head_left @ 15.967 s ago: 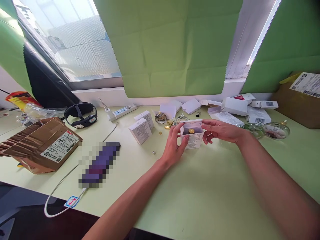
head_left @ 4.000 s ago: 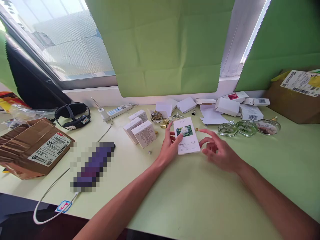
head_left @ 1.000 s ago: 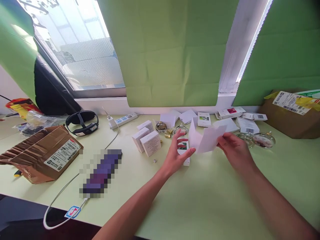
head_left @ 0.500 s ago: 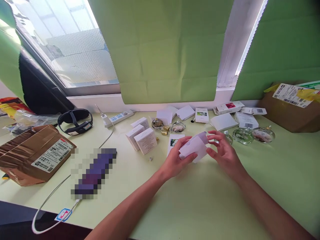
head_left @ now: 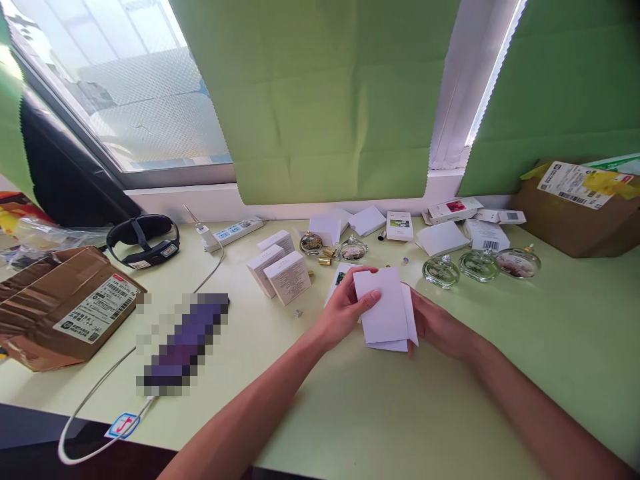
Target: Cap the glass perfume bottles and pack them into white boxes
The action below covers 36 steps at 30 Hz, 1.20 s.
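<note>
Both my hands hold a folded white card insert (head_left: 387, 310) just above the green table (head_left: 400, 413). My left hand (head_left: 341, 312) grips its left edge with the thumb on top. My right hand (head_left: 436, 323) supports it from the right and below, mostly hidden by the card. Under my left hand lies a flat box with a flower picture (head_left: 340, 279), partly covered. Three closed white boxes (head_left: 280, 269) stand to the left. Round glass bottles (head_left: 441, 271) sit to the right.
Gold caps and two small bottles (head_left: 330, 245) lie behind the hands. More flat white boxes (head_left: 450, 227) line the window sill side. A torn cardboard parcel (head_left: 60, 307) and a cable (head_left: 100, 400) lie at the left, another carton (head_left: 580, 207) at the far right.
The white card was open in my right hand a second ago. Both hands have since folded it flat and lowered it toward the table.
</note>
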Motion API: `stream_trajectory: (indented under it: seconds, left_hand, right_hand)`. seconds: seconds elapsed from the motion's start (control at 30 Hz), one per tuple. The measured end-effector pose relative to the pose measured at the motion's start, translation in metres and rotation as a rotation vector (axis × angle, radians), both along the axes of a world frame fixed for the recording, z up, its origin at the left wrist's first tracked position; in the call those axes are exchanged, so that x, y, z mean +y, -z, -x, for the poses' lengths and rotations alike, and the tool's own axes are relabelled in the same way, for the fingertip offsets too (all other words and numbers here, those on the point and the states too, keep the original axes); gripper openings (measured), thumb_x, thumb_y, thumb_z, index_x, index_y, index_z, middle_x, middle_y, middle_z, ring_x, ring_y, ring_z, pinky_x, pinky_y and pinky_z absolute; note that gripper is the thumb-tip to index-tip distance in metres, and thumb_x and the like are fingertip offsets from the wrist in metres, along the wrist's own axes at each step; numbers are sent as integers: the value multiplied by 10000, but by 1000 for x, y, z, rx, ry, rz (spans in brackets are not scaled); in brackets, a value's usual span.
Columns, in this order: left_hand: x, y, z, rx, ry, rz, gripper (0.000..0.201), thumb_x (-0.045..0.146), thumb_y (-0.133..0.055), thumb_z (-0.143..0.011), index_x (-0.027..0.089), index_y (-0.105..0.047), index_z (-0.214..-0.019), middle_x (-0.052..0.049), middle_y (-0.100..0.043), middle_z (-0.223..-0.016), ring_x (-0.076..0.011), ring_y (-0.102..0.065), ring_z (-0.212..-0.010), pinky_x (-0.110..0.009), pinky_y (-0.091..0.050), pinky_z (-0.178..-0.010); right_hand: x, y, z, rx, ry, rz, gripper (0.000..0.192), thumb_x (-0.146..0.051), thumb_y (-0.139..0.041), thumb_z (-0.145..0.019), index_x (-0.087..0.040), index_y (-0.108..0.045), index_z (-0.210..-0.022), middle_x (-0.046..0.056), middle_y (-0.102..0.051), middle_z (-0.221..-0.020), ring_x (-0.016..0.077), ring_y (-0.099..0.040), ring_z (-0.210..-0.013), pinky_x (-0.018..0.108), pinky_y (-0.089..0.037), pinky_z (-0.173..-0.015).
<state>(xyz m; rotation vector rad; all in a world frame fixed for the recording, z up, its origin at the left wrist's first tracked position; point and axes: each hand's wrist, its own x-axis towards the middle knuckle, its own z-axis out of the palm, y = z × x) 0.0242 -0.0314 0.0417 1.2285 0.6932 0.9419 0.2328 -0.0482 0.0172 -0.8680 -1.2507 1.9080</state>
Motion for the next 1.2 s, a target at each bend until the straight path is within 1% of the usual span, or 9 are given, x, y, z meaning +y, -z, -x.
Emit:
stream_trajectory:
  seconds: [0.23,0.4,0.5,0.6,0.7,0.77,0.93,1.07,1.2]
  left_hand:
    - [2,-2,0,-238,37,128,323,386,-751,-830,253,-555,-1050,-10,-623,-1044,-138,-597,-873,-220,-480,-655]
    - [2,-3,0,-139,70,82,381,456,-671,-881,270,-547,-1190,-50,-627,-1129,-140,-597,-772,-219,-446,-516]
    - [4,1,-2,-63,-109,-75,513,421,-691,-882,282,-490,-1333,-72,-535,-1375,-199,-582,-1139,-303,-534,-870]
    - [4,7,-4,55,-216,-257,744,389,-751,-842,327,-353,-1467,-67,-412,-1511,-227,-439,-1369,-381,-388,-1142]
    - [2,13,-5,151,-166,-348,830,389,-773,-819,362,-303,-1502,-68,-428,-1500,-246,-478,-1345,-432,-389,-1146]
    - [2,14,-4,184,-149,-356,816,404,-759,-829,370,-301,-1504,-71,-461,-1475,-256,-514,-1311,-445,-417,-1115]
    - [6,6,6,367,-131,-393,826,498,-738,-820,346,-309,-1509,-87,-479,-1474,-292,-445,-1366,-461,-385,-1120]
    - [17,7,16,672,-310,-510,833,601,-677,-821,301,-314,-1509,-123,-404,-1501,-329,-336,-1422,-521,-284,-1169]
    - [24,20,20,1023,-411,-531,899,587,-729,-751,275,-326,-1491,-147,-344,-1495,-392,-288,-1431,-610,-194,-1173]
  right_hand:
    - [-4,8,4,191,-225,130,573,-673,-362,-959,-360,-510,-1416,83,-684,-1224,274,-669,-1004,472,-597,-768]
    - [-5,10,7,259,-240,131,583,-677,-413,-940,-322,-519,-1391,112,-663,-1259,300,-627,-1100,502,-563,-825]
    - [-2,12,3,176,-108,73,571,-667,-447,-934,-296,-520,-1362,110,-677,-1179,241,-659,-917,392,-553,-754]
    - [2,14,1,-28,91,-72,590,-630,-520,-924,-327,-423,-1421,79,-640,-1183,181,-632,-793,324,-521,-698]
    - [4,11,3,-224,228,-214,744,-599,-631,-872,-371,-281,-1488,78,-551,-1325,229,-615,-1025,342,-531,-782]
    - [3,7,6,-241,219,-263,796,-610,-663,-842,-360,-278,-1492,89,-511,-1398,263,-569,-1170,371,-531,-861]
    - [2,1,1,14,178,-85,518,-614,-501,-945,-365,-489,-1399,42,-641,-1305,239,-611,-1157,376,-541,-897]
    - [12,2,-12,56,417,60,349,-466,-712,-857,-322,-665,-1171,5,-716,-1177,198,-662,-1070,307,-584,-852]
    - [19,-3,-21,126,595,55,281,-469,-709,-858,-310,-689,-1089,0,-707,-1184,203,-643,-1125,312,-597,-892]
